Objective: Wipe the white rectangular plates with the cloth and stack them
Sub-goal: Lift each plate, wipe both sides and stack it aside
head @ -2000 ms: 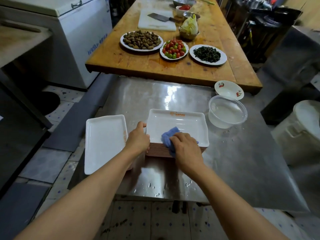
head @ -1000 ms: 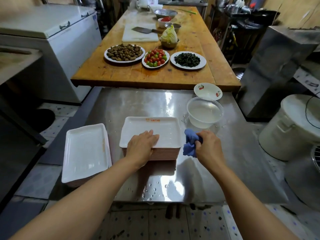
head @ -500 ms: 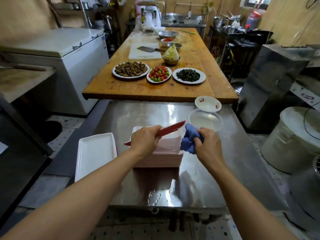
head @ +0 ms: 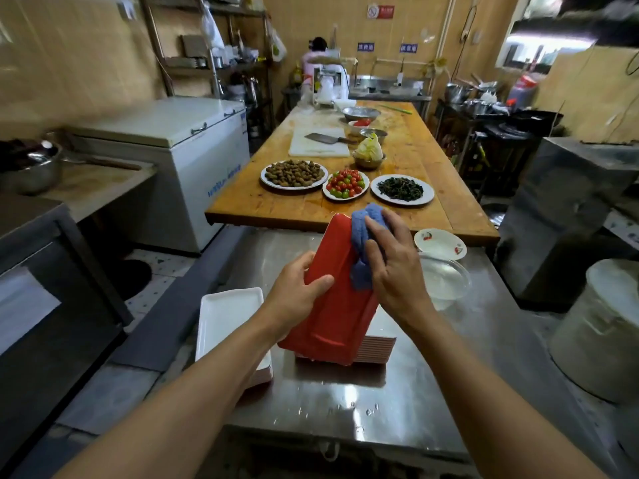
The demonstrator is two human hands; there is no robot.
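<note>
Left hand [head: 294, 295] grip holds plate [head: 337, 305] upright above the unwiped stack [head: 377, 350], red underside exposed for wiping. Right hand [head: 394, 271] grip presses cloth [head: 363, 236] at its 1 o'clock; wiped stack [head: 228, 316] at 9 o'clock.

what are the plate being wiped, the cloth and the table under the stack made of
Plate: glossy and hard, red underside with soft highlights; likely melamine or glazed ceramic, cannot tell which.
Blue cloth: soft, nubby fabric that bunches in folds under the right hand; looks like terry or microfibre.
Table: brushed stainless steel by its grey sheen, blurred reflections and beaded water drops.
</note>
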